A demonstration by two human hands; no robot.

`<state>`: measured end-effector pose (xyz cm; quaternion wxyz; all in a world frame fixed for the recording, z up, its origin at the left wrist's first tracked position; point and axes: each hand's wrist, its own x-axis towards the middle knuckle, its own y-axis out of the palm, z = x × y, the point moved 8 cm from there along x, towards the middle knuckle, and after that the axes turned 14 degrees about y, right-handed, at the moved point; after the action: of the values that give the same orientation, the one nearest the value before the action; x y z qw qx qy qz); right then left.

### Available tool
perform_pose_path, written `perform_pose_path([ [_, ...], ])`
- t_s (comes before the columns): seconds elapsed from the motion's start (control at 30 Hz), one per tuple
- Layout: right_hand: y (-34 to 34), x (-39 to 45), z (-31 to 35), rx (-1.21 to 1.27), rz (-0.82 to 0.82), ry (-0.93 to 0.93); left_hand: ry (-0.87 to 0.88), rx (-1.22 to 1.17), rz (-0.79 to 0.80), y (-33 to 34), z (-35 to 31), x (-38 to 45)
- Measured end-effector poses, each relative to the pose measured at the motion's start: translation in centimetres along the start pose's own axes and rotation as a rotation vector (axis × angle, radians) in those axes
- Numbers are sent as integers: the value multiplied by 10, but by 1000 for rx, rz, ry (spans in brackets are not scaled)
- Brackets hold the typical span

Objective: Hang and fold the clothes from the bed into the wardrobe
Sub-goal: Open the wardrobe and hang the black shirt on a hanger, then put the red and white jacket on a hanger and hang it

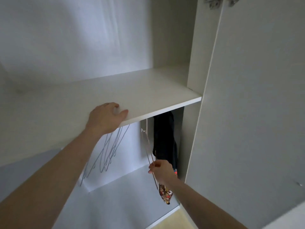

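I look into an open white wardrobe. My left hand (108,117) rests on the front edge of the white shelf (148,95), fingers spread over it. Below the shelf, my right hand (162,171) grips the lower part of a thin pale wire hanger (148,146) that hangs under the shelf. A patterned, multicoloured piece of cloth (165,195) shows just below that hand. A dark garment (165,139) hangs right of the hanger, against the wardrobe's side wall. Several bare light-blue wire hangers (108,156) hang to the left, behind my left forearm.
The wardrobe door (255,104) stands open on the right, close to my right arm. The wardrobe's floor panel (123,195) lies below the hangers. A strip of light wooden floor (178,220) shows at the bottom.
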<state>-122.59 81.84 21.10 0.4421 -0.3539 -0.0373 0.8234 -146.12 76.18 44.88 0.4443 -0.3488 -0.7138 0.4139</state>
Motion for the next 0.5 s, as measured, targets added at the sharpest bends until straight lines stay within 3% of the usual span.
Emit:
perform_pose_path([
  [0.07, -10, -38, -30, -32, -20, 3, 76, -63, -86, -11, -11, -11],
  [0.17, -29, -96, -77, -100, -89, 12, 347, -170, -343, -33, -48, -46],
  [0.23, -44, -135, -107, -78, -120, 31, 460, -323, -410, -25, -75, -87],
  [0.37, -76, -222, -158, -114, -163, 32, 589, -484, -186, 41, -127, -178],
  [0.5, -114, -329, -237, -59, -266, 107, 582, -652, 119, 113, -179, -270],
])
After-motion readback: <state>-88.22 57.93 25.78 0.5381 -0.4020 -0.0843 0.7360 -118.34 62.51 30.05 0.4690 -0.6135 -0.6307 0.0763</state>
